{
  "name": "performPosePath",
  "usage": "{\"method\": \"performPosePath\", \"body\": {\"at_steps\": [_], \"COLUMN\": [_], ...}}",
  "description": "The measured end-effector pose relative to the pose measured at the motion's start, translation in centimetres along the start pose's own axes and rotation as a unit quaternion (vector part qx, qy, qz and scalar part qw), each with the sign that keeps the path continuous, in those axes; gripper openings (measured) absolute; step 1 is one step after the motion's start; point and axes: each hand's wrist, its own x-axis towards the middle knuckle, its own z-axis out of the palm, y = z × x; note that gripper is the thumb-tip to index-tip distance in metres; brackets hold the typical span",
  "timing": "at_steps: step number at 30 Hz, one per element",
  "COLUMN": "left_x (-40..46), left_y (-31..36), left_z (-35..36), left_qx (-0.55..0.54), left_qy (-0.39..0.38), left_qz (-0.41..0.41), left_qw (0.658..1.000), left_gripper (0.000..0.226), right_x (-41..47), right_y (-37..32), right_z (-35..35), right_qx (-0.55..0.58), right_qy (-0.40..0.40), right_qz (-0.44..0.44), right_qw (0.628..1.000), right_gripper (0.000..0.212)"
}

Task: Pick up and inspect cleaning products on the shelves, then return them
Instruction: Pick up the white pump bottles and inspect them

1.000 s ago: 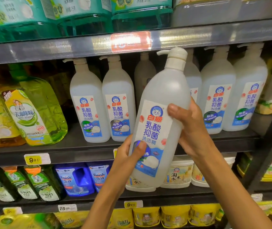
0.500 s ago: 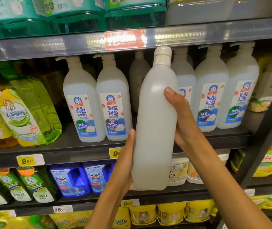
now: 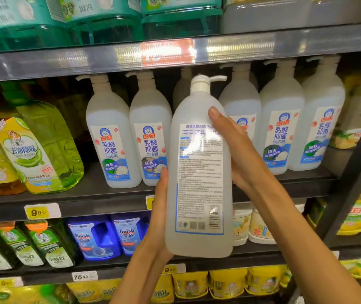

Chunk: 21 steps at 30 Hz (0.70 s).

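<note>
I hold a tall white pump bottle (image 3: 199, 172) upright in front of the shelves, its back label of small print facing me and its pump spout pointing right. My left hand (image 3: 160, 218) cups the bottle's lower left side and bottom edge. My right hand (image 3: 238, 152) grips its right side, the thumb lying across the top of the label. Several identical bottles (image 3: 114, 137) stand in a row on the middle shelf (image 3: 87, 196) behind it, their front labels facing out.
Green and yellow refill pouches (image 3: 39, 148) lean at the left of the middle shelf. Teal packs sit on the top shelf (image 3: 100, 20). Blue Finish bottles (image 3: 96, 238) and white tubs (image 3: 256, 227) stand on the lower shelf. A dark upright post (image 3: 350, 178) is at right.
The bottle has been turned in my hands from front label, past its plain side, to the back label. The pump spout swung from left to right. My left thumb left the front.
</note>
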Motion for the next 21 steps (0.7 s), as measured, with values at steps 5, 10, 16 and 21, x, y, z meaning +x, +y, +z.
{"method": "performPosePath", "body": {"at_steps": [5, 10, 16, 21], "left_x": [0.2, 0.6, 0.9, 1.8], "left_y": [0.6, -0.7, -1.6, -2.4], "left_z": [-1.0, 0.2, -1.0, -1.0], "left_qx": [0.126, 0.204, 0.097, 0.073], "left_qy": [0.058, 0.095, 0.084, 0.079], "left_qz": [0.047, 0.063, -0.012, -0.06], "left_qw": [0.989, 0.972, 0.992, 0.992], "left_gripper": [0.049, 0.042, 0.053, 0.049], "right_x": [-0.4, -0.9, -0.8, -0.1], "right_y": [-0.3, 0.7, 0.7, 1.7], "right_z": [0.7, 1.5, -0.8, -1.1], "right_qx": [-0.02, -0.183, 0.002, 0.13], "right_qy": [0.081, 0.18, 0.064, -0.019], "right_qz": [-0.072, -0.145, -0.031, 0.021], "right_qw": [0.994, 0.955, 0.997, 0.991], "right_gripper": [0.051, 0.054, 0.049, 0.079]}}
